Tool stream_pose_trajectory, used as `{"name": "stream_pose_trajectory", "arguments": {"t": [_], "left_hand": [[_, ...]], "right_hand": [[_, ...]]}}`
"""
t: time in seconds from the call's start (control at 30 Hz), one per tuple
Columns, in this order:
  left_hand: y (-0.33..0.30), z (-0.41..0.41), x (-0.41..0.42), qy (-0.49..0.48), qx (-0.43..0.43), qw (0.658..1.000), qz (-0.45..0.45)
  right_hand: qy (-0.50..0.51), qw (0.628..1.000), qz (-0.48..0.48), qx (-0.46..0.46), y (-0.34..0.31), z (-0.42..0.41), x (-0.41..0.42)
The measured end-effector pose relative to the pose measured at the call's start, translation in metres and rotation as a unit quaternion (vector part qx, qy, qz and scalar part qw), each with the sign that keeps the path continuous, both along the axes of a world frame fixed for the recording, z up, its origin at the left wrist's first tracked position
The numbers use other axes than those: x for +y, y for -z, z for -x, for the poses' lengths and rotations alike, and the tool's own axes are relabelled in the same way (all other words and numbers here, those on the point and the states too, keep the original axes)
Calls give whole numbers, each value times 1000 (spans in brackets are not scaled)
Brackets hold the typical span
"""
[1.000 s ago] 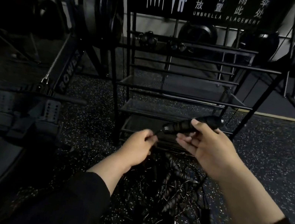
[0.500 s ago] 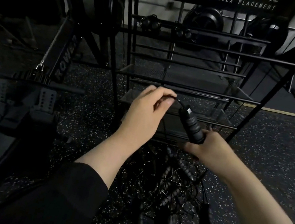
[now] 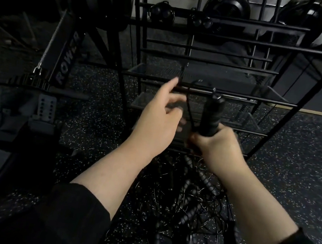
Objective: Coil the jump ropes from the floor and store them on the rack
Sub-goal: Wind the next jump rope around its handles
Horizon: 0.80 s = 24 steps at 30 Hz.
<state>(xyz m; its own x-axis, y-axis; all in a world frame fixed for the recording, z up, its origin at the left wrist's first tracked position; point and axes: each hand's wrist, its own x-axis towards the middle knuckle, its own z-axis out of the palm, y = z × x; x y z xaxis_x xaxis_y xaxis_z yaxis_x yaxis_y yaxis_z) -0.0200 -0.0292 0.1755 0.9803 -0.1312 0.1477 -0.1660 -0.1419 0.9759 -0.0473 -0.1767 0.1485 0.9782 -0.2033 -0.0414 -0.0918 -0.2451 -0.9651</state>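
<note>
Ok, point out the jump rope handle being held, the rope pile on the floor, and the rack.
jump rope handle (image 3: 211,117), head view, middle of the upright grip.
rope pile (image 3: 188,209), head view, centre of the tangle.
rack (image 3: 233,38), head view, upper front crossbar.
</note>
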Motion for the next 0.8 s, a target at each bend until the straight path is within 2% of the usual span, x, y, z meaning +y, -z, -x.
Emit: {"name": "stream_pose_trajectory", "arguments": {"t": [0.1,0.17,0.27,0.33,0.4,0.47,0.53,0.6,0.7,0.8], "left_hand": [[21,1,-8,74,145,981,-110],[35,7,-13,132,187,963,-141],[50,12,-18,197,222,945,-140],[57,11,-19,203,222,939,-164],[62,7,-18,154,171,950,-212],[60,3,-16,86,103,960,-244],[50,0,-15,35,63,977,-201],[37,-1,-17,2,38,993,-108],[21,-6,-15,-37,-1,999,-4],[9,-5,-14,-29,8,996,87]], "right_hand": [[45,997,-63,-25,-12,-3,-4],[44,989,-139,-16,-18,-2,-6],[39,967,-250,-10,-27,0,-12],[31,958,-285,-12,-32,1,-18],[20,952,-306,-3,-32,2,-25],[26,957,-289,20,-24,1,-34],[40,977,-203,54,-11,-2,-39],[38,986,-140,85,0,-2,-39],[-9,977,-166,131,11,3,-24],[-72,970,-165,160,20,6,-8]]}}
